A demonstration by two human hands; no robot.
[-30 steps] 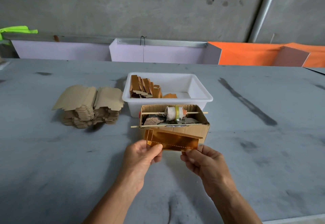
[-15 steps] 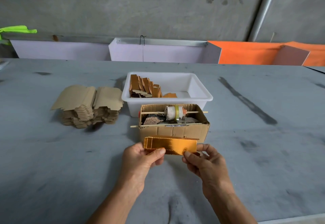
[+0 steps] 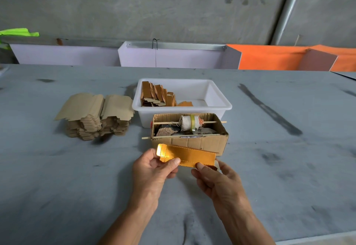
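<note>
Gold foil is now showing across the whole carton blank [image 3: 187, 157], which is lying folded flat where a second ago its flap was standing open. The left grip [image 3: 152, 171] and right grip [image 3: 217, 181] are pinching its two ends, holding it above the worktop [image 3: 77, 177] at 6 o'clock of the cardboard box [image 3: 202, 144]. The fold is looking done, so the piece is likely heading for the white tub [image 3: 215, 95] at 12 o'clock.
</note>
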